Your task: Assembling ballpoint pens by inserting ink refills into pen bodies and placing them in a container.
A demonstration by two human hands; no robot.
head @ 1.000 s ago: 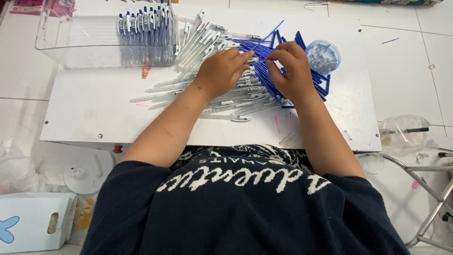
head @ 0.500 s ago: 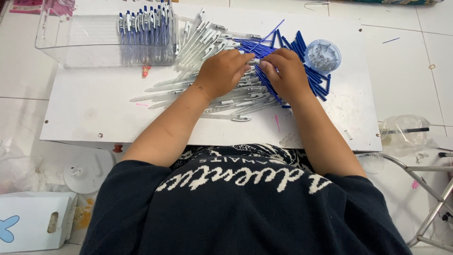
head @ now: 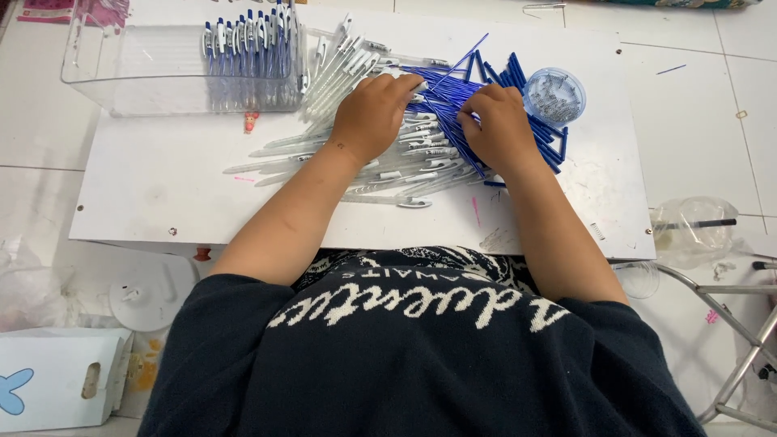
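On a white board [head: 162, 186] lies a heap of clear pen barrels [head: 380, 166] and a pile of blue refills [head: 453, 97]. My left hand [head: 374, 113] rests palm down on the barrels, fingertips reaching the blue refills. My right hand [head: 498, 125] lies on the refill pile, fingers curled over them. What the fingers pinch is hidden beneath both hands. A small round clear tub [head: 554, 95] of tiny metal parts stands just right of my right hand.
A clear plastic tray [head: 121, 81] at the back left holds a row of finished blue-and-white pens [head: 251, 36]. A white box [head: 57, 388] sits on the floor at lower left, a metal frame [head: 728, 324] at right, crumpled clear plastic [head: 692, 231] beside it.
My right hand has slid slightly left on the refill pile, closer to my left hand. The left hand has barely shifted.
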